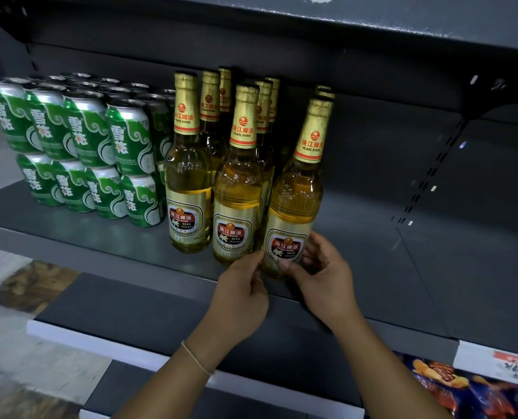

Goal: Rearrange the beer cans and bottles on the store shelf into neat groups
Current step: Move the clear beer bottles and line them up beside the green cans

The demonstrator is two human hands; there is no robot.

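Head view: both hands are working at the base of the front right bottle (294, 213), which is standing upright near the front edge of the shelf (372, 267). The left hand (239, 300) is pinching the lower left side of the glass with thumb and fingertips; the right hand (324, 276) is cupping the lower right side, thumb lying across the label. Both grips are closing on the bottle, not spread.

The remaining bottles (188, 182) are standing in rows just beside it toward the left, running back to the rear panel. The green cans (127, 140) are stacked two high at the left end of the shelf, touching the bottle group or very near it; contact cannot be confirmed.

Procedure for this step, as judged from the layout:
- Keep the bottle vertical; slide it along the shelf rather than lifting it
- Turn the label to face the front edge, matching the neighbouring two
- Align its base with the front row, which is stepping forward toward the right
- Close the gap to the adjacent bottle gently, since glass is knocking easily
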